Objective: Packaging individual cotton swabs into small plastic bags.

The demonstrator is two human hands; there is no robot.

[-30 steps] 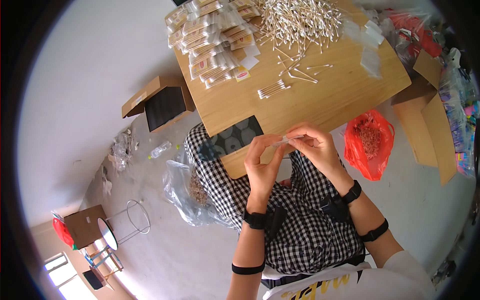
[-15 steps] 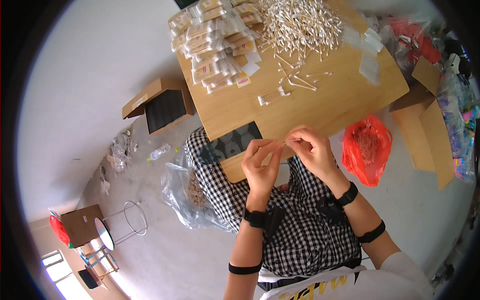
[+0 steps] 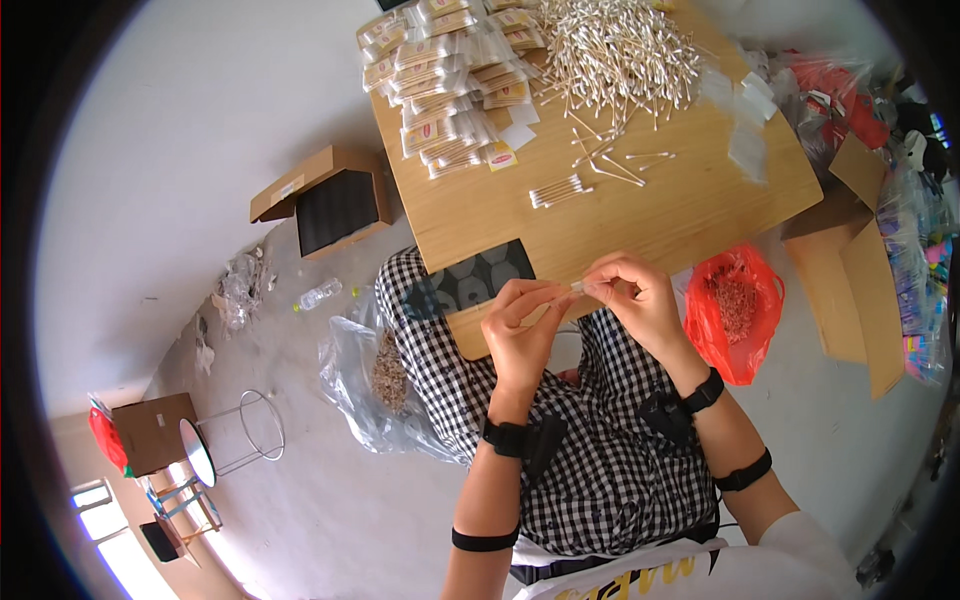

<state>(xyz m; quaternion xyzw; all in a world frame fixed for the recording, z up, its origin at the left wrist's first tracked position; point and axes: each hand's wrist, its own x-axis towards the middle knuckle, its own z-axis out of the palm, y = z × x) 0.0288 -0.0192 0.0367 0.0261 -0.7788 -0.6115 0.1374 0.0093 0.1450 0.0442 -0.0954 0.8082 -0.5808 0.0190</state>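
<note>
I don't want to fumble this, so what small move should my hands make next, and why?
Probably hold the small pale piece with the left hand and reach the right hand toward the short row of cotton swabs: both hands' fingertips meet at the piece, while that row lies unheld on the table beyond them.

Packing workroom: heaped cotton swabs, filled packets, cartons

passable over bare tabletop just beyond right hand, blocked farther back by swab heap and packet stacks
</note>
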